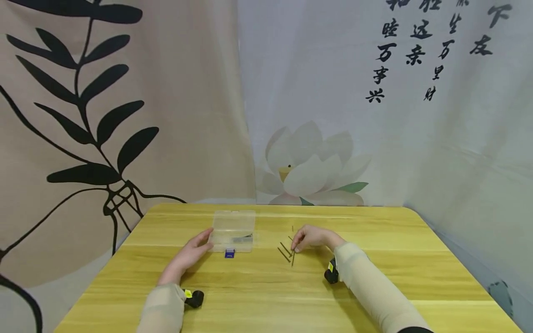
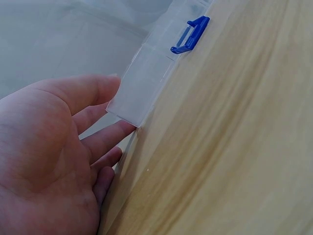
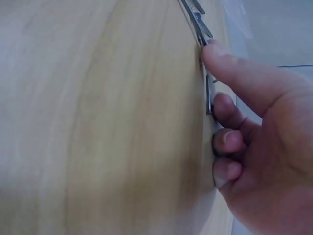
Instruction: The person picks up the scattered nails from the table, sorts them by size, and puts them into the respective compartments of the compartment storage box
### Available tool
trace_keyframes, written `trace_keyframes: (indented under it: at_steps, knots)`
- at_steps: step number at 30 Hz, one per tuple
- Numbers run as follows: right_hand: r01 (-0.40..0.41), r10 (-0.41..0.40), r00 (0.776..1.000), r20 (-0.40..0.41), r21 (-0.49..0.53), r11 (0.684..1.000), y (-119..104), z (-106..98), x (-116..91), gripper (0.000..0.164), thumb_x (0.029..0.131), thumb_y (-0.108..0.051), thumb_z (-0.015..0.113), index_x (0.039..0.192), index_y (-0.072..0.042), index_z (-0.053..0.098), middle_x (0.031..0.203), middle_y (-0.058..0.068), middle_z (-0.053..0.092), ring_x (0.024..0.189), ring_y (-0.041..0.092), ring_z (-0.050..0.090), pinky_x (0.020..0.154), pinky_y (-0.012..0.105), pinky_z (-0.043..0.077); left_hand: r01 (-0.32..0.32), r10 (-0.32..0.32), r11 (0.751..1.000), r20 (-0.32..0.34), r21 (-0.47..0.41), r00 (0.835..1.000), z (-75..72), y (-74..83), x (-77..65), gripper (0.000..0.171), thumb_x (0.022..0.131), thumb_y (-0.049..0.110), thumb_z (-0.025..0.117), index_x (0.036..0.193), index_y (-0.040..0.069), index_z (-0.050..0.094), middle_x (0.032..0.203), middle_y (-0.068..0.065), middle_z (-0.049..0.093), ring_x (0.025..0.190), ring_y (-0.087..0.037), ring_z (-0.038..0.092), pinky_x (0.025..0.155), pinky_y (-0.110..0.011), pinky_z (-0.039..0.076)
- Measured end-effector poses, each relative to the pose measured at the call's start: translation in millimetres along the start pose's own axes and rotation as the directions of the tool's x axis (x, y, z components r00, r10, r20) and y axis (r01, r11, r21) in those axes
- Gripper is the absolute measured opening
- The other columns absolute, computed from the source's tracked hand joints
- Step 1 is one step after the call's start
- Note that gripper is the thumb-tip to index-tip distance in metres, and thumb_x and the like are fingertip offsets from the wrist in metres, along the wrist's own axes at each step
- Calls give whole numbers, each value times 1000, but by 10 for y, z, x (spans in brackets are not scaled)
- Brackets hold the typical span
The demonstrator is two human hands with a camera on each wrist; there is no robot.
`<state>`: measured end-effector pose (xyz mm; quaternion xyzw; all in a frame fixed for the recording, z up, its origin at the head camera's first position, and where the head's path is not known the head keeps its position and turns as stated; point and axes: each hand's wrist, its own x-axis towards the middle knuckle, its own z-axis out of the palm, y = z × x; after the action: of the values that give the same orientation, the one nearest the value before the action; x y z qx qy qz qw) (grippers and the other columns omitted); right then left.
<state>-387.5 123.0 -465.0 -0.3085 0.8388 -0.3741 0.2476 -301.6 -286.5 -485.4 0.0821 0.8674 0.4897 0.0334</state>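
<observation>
A clear plastic box (image 1: 231, 247) with its lid (image 1: 234, 220) raised sits at the table's far side, a blue latch (image 1: 230, 253) on its front. Several dark, thin pieces (image 1: 245, 237) lie inside it. My left hand (image 1: 195, 252) rests against the box's left end, thumb at the near corner and fingers loosely extended along the side. To the right of the box, my right hand (image 1: 310, 237) pinches a thin metal nail (image 1: 293, 259) with thumb and forefinger, low over the table. Beside its fingertips lie more nails (image 1: 284, 255); the other right fingers curl in.
The wooden table (image 1: 258, 296) has its back edge just behind the box. Beyond it hangs a printed curtain (image 1: 200, 115) with leaves, a lotus and writing. A black camera (image 1: 195, 299) is on the left wrist and another camera (image 1: 331, 272) on the right.
</observation>
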Motion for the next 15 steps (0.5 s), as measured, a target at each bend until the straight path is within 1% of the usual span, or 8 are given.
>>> trace_keyframes:
  at_steps: [5,15]
  knots:
    - [3,-3,1000,18,1,1000,19,-32,-16,9,88,-1,68,95,-1,73,92,-1,69,77,10,55,73,25,47,-6,6,1000,2,-1,1000,7,-8,34,59,103,23,49,153,7,25,154,-25,23,141,-45,19,112,-61,13]
    - [-56,56,998,2,-35,998,7,-41,-31,10,91,-7,66,97,-4,74,92,-1,68,83,11,57,82,28,46,-5,5,1000,-1,6,1000,1,-9,22,59,102,24,50,153,7,25,155,-24,23,141,-45,20,112,-60,12]
